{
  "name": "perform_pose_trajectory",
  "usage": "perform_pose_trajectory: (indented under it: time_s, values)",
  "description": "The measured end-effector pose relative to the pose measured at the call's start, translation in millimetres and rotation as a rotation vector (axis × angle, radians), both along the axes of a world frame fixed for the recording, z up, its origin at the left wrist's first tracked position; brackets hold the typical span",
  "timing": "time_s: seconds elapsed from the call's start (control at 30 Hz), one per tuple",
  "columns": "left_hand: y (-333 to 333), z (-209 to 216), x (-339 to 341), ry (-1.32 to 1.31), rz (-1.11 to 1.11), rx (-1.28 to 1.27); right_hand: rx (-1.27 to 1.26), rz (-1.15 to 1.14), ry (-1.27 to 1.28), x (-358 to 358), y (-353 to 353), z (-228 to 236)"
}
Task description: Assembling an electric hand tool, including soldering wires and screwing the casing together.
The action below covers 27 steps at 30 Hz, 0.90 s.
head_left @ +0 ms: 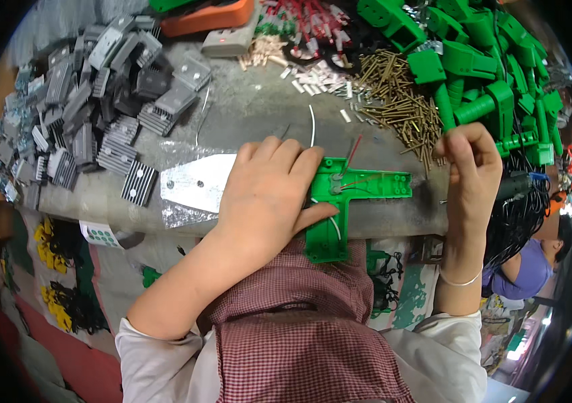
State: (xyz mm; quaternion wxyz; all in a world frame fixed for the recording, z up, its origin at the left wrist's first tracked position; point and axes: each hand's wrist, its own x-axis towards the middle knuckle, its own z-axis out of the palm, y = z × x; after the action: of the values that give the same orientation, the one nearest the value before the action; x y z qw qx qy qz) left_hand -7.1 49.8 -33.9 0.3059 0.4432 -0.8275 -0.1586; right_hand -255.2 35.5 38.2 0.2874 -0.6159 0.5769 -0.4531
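A green plastic gun-shaped half shell lies flat at the bench's near edge, its handle pointing toward me. Red and white wires run across its inside. My left hand rests palm down on the shell's left end and presses it to the bench. My right hand is at the near edge of a heap of brass screws, its fingers pinched together; whether a screw is between them I cannot tell.
A pile of grey finned heat sinks fills the left of the bench. A flat metal plate lies by my left hand. Green plastic housings are heaped at the back right, small wired parts behind, and another person sits lower right.
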Motion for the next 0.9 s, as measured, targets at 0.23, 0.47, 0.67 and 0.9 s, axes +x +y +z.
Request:
perform_pose_trajectory:
  time_s: [0.23,0.47,0.67,0.9]
  values:
    - [14.3,27.1,-8.0,-0.061,0.044,-0.267,0.168,0.590,0.590,-1.0,10.7,22.9]
    - [19.6,60.8,-16.2,-0.055,-0.095,-0.097,-0.270,0.453,1.130,29.8,40.2,44.6]
    - [17.1,50.7,-16.8,-0.096,-0.061,-0.208,-0.349,0.477,1.136,55.2,34.9,23.1]
    - [8.8,52.6,-12.4,0.011,-0.070,-0.200,-0.387,0.439,1.149,54.6,31.9,24.3]
